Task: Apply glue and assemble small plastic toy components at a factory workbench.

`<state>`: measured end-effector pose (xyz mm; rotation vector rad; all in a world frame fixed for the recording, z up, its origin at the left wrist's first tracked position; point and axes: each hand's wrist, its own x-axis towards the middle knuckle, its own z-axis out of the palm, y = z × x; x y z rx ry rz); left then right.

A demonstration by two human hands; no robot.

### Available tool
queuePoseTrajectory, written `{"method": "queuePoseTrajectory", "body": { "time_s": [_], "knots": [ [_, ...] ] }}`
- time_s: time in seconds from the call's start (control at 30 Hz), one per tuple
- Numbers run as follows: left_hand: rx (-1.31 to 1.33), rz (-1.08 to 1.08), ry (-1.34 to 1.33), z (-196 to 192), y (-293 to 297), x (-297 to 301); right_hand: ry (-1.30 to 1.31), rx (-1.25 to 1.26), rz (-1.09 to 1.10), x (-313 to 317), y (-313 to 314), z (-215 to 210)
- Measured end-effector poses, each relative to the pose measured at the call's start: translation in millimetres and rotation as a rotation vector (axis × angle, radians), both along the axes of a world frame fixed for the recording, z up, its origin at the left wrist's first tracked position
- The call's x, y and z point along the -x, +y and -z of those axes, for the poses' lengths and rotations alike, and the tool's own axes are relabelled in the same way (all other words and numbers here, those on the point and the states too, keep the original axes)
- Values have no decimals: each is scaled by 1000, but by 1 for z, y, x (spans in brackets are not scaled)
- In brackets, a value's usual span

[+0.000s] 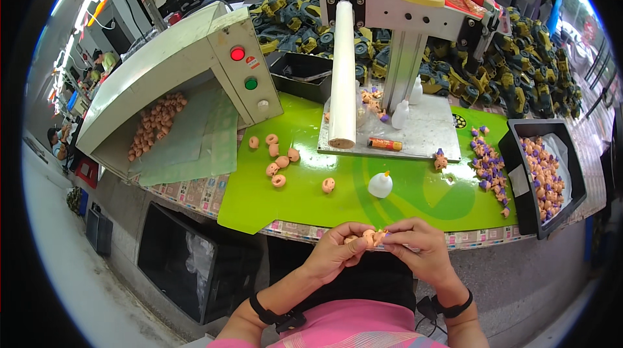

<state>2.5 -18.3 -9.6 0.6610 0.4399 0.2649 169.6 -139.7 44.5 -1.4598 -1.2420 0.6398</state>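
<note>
Just past the table's front edge, my left hand (336, 252) pinches a small peach-coloured doll head (370, 238). My right hand (420, 245) has its fingers closed on the same piece from the other side, where a bit of purple shows; my fingertips hide most of it. Beyond my hands, a white squeeze bottle (380, 185) with a yellow tip stands on the green mat (305, 202). A single peach head (328, 185) lies left of the bottle, with several more heads (281, 162) farther left. One peach-and-purple figure (440, 160) sits by the metal base plate.
At left, a cream machine (227, 30) with red and green buttons holds a pile of peach heads (156, 122). A metal press (396, 14) stands ahead. At right are loose purple-and-peach figures (488, 165) and a black bin (519, 182) full of them. Yellow-black toy vehicles (513, 72) are heaped behind.
</note>
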Motion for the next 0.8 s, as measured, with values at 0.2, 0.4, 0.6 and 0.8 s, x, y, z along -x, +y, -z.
{"method": "queuePoseTrajectory", "body": {
  "time_s": [0.2, 0.4, 0.6, 0.8],
  "knots": [
    [-86, 28, 47, -1, -5, 2, -113, 20, -127, -8, -4, -2],
    [72, 29, -39, 6, -13, -6, -10, 14, -130, -14, 0, 11],
    [71, -52, -46, -8, -9, -9, -176, -46, -165, -23, 14, -2],
    [115, -45, -58, -3, -3, 7, -422, -73, -315, -24, 41, -31]
  ]
}}
